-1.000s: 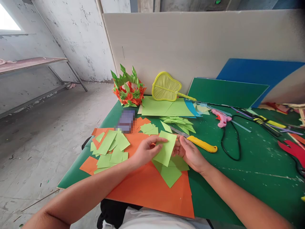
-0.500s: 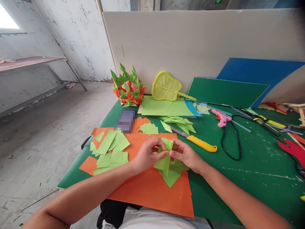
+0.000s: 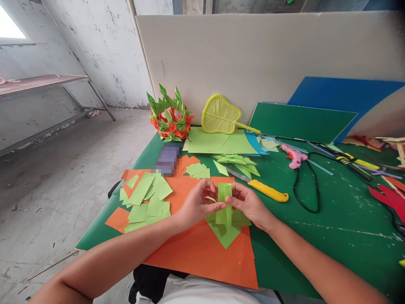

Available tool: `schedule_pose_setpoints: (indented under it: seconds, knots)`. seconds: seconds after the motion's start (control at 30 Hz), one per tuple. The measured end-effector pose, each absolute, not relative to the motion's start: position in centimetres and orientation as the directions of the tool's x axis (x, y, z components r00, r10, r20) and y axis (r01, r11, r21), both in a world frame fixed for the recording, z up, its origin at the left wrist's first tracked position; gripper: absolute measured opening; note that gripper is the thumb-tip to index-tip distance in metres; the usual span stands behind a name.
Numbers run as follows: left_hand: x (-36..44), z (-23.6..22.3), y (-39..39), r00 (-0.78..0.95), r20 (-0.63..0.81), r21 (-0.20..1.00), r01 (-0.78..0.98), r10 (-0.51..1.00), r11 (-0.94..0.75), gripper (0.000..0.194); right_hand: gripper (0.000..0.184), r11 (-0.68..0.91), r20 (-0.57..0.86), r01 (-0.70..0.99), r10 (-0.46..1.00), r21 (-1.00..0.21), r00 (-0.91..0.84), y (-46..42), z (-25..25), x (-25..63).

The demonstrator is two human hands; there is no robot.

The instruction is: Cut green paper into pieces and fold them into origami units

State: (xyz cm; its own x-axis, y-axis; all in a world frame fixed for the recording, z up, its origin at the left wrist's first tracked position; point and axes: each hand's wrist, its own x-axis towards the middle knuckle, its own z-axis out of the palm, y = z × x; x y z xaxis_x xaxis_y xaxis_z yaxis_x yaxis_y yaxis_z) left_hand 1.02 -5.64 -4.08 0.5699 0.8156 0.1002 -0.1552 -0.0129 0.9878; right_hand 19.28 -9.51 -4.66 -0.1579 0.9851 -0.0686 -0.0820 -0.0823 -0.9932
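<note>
A small light-green paper piece (image 3: 224, 215), folded lengthwise into a narrow strip, is held upright between my two hands. My left hand (image 3: 200, 202) pinches its left side with thumb and fingers. From the right, my right hand (image 3: 248, 205) grips the other side, its thumb pressed on the front near the crease. Under the hands lie loose green paper squares (image 3: 225, 240) on a large orange sheet (image 3: 202, 257). More cut green pieces (image 3: 147, 211) are scattered to the left. Behind the hands rests a pile of folded green pieces (image 3: 238, 162).
A yellow-handled knife (image 3: 268, 191) lies right of the hands, its blade pointing left. Farther right are a pink glue gun (image 3: 294, 157) with a black cord and red pliers-like handles (image 3: 387, 200). A green-and-orange paper crown (image 3: 171, 116) and yellow fan (image 3: 220, 115) stand at the back.
The green paper was a flat sheet a second ago; it has been folded into a narrow strip. My right hand moved in to grip it opposite my left.
</note>
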Motion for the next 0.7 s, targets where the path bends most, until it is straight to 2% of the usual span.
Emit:
schedule_pose_setpoints:
  seconds: [0.17,0.4,0.7]
  knots:
    - [1.10,-3.73,-5.81,0.595,0.049,0.990,-0.134,0.802,0.038,0.042,0.031,-0.075,-0.053,-0.131,0.985,-0.989,-0.164,-9.54,-4.87,19.10]
    - [1.03,-3.48,-5.89,0.616,0.075,0.994,-0.106,0.784,-0.011,0.034,0.030,-0.091,-0.071,-0.131,0.986,-0.987,-0.152,-9.51,-4.72,18.95]
    - [1.44,-4.11,-6.20,0.623,0.054,0.994,-0.108,0.780,0.018,0.047,0.035,-0.076,-0.073,-0.094,0.997,-0.993,-0.029,-9.68,-5.00,18.77]
